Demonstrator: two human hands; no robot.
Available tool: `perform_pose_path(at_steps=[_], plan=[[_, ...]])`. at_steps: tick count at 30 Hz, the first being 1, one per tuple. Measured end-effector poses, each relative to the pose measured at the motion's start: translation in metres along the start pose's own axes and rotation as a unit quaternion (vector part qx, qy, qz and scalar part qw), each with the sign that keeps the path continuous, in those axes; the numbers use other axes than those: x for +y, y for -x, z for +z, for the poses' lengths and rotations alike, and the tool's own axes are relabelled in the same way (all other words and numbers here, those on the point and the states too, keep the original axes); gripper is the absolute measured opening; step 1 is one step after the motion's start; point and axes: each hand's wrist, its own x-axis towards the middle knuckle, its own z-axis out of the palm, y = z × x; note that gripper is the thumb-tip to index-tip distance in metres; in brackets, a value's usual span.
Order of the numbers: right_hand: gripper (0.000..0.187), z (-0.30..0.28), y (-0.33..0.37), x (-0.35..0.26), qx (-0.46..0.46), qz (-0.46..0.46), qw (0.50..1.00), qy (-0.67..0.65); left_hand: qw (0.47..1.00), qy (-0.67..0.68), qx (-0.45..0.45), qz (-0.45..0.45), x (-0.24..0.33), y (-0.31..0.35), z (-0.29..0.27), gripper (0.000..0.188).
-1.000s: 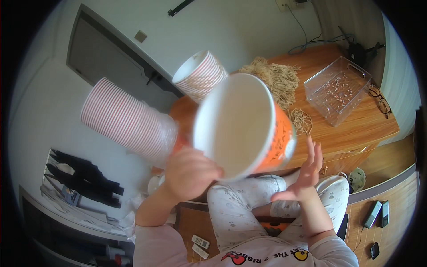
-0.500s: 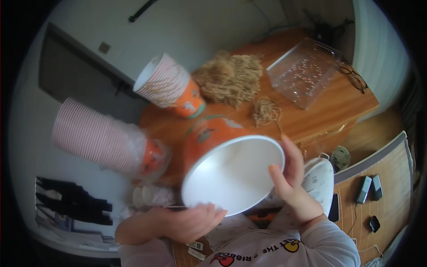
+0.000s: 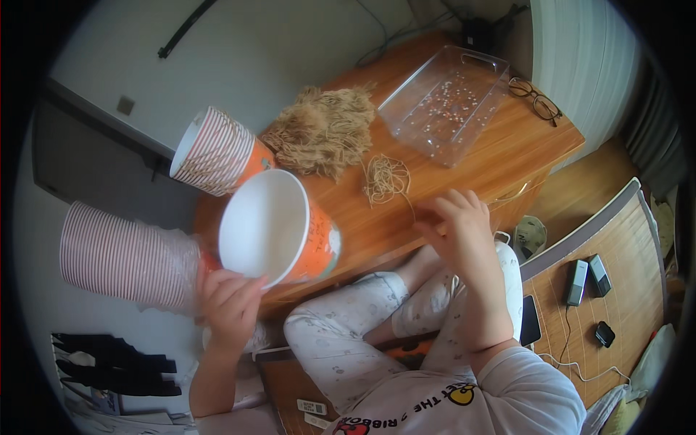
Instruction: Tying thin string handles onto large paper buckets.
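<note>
A person seated at a wooden table [image 3: 500,156] grips an orange paper cup [image 3: 279,228] with the left hand [image 3: 230,301], fingers curled over the lower rim and the white mouth tilted up toward the camera. The cup sits above and just right of that hand, over the table's near edge. The right hand [image 3: 464,228] rests at the table edge, fingers bent on a strand of twine [image 3: 386,179]; how tightly it pinches cannot be told. Stacks of striped cups [image 3: 127,257] lie left, another stack [image 3: 214,151] behind, with a fibre bundle [image 3: 322,130], clear tray [image 3: 449,101] and glasses [image 3: 535,98] beyond.
</note>
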Motion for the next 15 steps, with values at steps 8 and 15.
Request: perform_pose_path(at_steps=[8, 15], plan=[[0.037, 0.002, 0.001, 0.015, -0.009, -0.103, 0.994, 0.03, 0.998, 0.054, 0.021, -0.027, 0.021, -0.013, 0.026, 0.027], [0.021, 0.004, -0.005, 0.018, -0.004, -0.121, 0.992, -0.014, 0.998, 0.045, 0.04, 0.018, 0.033, -0.016, 0.031, 0.058]])
